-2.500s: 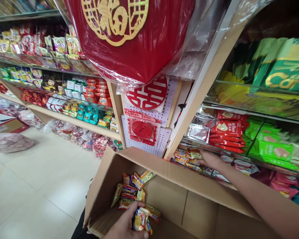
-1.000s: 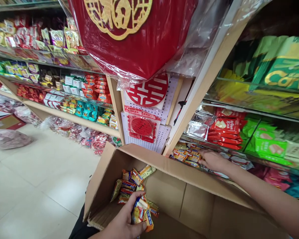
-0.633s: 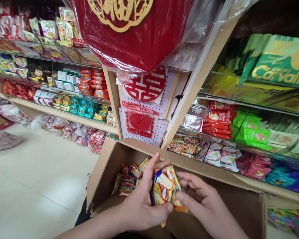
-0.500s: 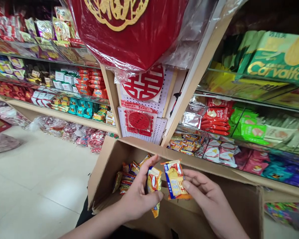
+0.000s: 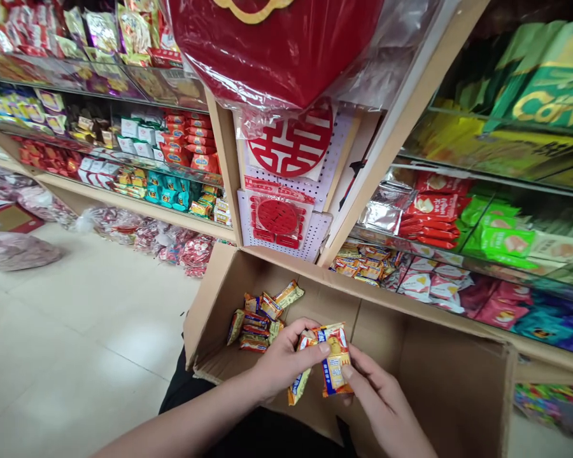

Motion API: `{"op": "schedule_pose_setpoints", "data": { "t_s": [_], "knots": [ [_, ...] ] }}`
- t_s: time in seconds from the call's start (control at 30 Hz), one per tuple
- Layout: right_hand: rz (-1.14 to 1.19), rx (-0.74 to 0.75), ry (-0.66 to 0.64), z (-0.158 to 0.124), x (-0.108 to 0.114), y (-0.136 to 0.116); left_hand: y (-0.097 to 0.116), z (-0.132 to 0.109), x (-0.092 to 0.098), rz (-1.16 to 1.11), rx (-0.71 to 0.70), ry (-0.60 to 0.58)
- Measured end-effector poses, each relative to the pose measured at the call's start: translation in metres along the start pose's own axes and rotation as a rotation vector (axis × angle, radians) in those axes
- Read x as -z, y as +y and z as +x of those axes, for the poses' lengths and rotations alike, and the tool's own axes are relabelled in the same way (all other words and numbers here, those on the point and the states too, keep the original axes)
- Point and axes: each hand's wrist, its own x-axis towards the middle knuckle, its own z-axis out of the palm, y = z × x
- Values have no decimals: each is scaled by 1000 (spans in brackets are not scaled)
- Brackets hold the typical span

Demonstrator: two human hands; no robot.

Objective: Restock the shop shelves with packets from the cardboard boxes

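Observation:
Over a cardboard box (image 5: 439,394), both my hands hold small wrapped snack packs. My left hand (image 5: 286,362) is closed round a yellow snack pack (image 5: 298,385), and its thumb presses on the front of a second snack pack (image 5: 335,366). That second one is yellow, with a blue strip and red print. My right hand (image 5: 370,381) pinches its right side between thumb and fingers. Several similar packs (image 5: 255,331) lie together at the left end of the box. The fingers behind the packs are partly hidden.
Shelves of bagged snacks (image 5: 167,137) stand on the left, with plastic bags (image 5: 124,226) along the floor below. More snack shelves (image 5: 424,222) rise on the right. A large red plastic-wrapped piece (image 5: 277,57) hangs above the box, before a pegboard (image 5: 310,229).
My hands have come together; the left thumb now rests on the pack in my right hand. The view has shifted, showing more of the packs inside the box.

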Motion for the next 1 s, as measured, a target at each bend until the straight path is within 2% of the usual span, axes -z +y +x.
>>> {"op": "schedule_pose_setpoints", "data": {
  "t_s": [0.1, 0.17, 0.2, 0.3, 0.33, 0.37, 0.4, 0.47, 0.53, 0.6, 0.63, 0.67, 0.73, 0.9, 1.0],
  "knots": [
    [14, 62, 29, -1, -3, -7, 5, 3, -6, 57, -49, -26],
    [-49, 149, 153, -2, 3, -14, 14, 5, -7, 189, -147, -21],
    [-124, 200, 252, -2, 12, -18, 22, 7, -6, 307, -240, -9],
    [-523, 414, 591, 6, 59, -37, 54, 19, 8, 748, -662, 39],
    [-703, 496, 649, 12, 79, -44, 67, 26, 15, 857, -809, 67],
    [-890, 556, 654, 21, 99, -50, 79, 34, 23, 948, -901, 98],
    [-1066, 590, 591, 32, 119, -56, 90, 42, 29, 1035, -935, 118],
    [-1310, 592, 323, 59, 151, -63, 106, 59, 40, 1161, -942, 162],
    [-1424, 527, 82, 90, 172, -64, 112, 72, 45, 1220, -899, 225],
    [-1500, 422, -80, 119, 182, -60, 111, 78, 47, 1247, -852, 289],
    [-1543, 369, -121, 132, 183, -57, 109, 79, 47, 1260, -834, 313],
    [-1589, 322, -122, 144, 183, -53, 107, 78, 47, 1276, -821, 329],
    [-1675, 275, -41, 163, 179, -43, 102, 74, 47, 1307, -806, 339],
    [-1861, 347, 190, 189, 169, -18, 99, 69, 51, 1341, -803, 324],
    [-1695, 333, 314, 206, 170, -11, 101, 69, 54, 1337, -784, 327]
  ]
}}
